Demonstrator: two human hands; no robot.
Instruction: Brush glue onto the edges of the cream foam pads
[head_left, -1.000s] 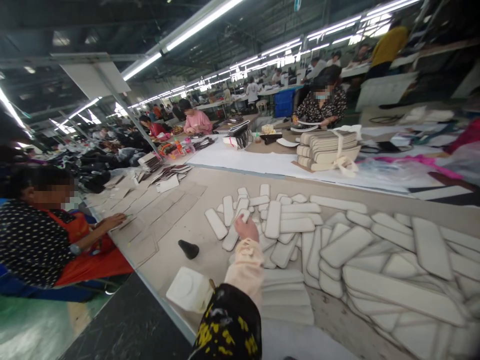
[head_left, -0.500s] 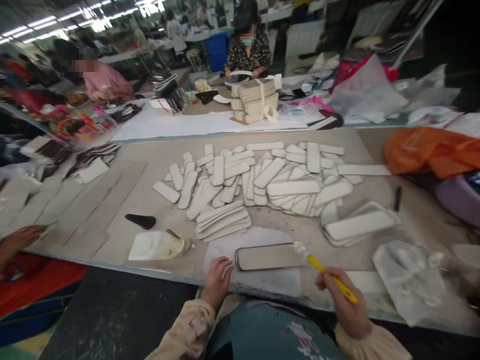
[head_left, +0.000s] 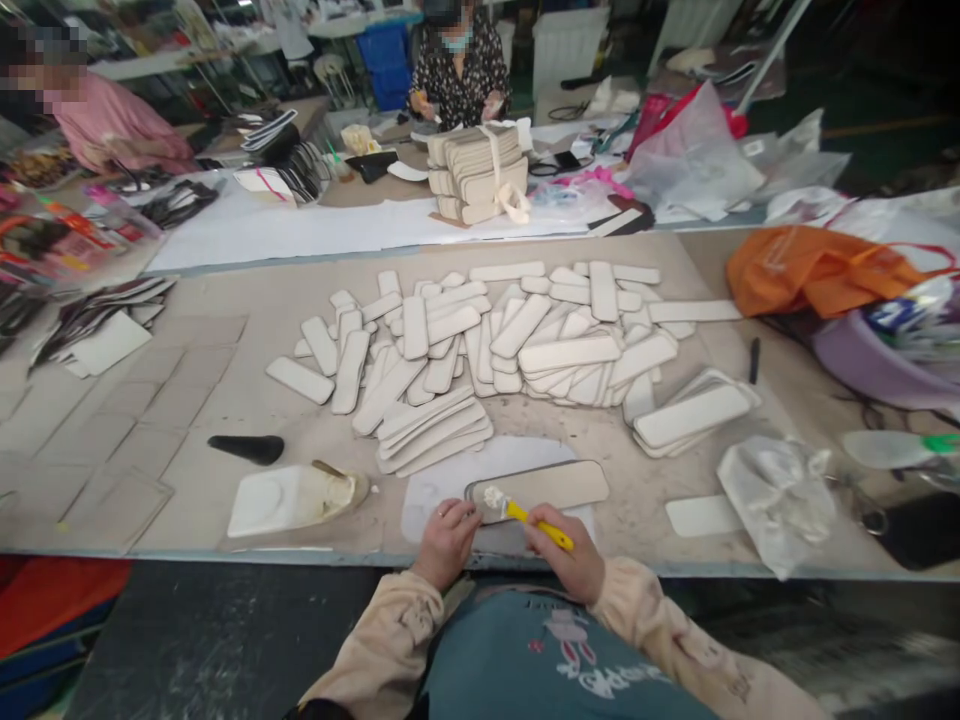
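Observation:
My right hand [head_left: 571,558] is closed around the yellow handle of a brush [head_left: 540,524]. The brush's whitish bristles touch the left part of a long beige rounded strip [head_left: 559,484] with a dark edge. Bent fingers of my left hand [head_left: 448,545] grip that strip at its left end. Under it lies a pale sheet [head_left: 420,495]. Just beyond, a fanned stack of white strips [head_left: 435,430] rests on the table. To the left is a cut-open white plastic bottle [head_left: 289,498] with a stick in it.
A wide heap of white strips [head_left: 570,355] covers the table's middle. A dark curved piece [head_left: 247,447] lies at left, a knotted plastic bag [head_left: 776,495] at right. A purple basin [head_left: 877,355] and orange bag [head_left: 817,270] stand farther right. Across the table sits a co-worker [head_left: 459,65].
My right hand has moved left with the brush, from the strip's right end to its left end. My left hand has come onto the strip's left end. The view has shifted.

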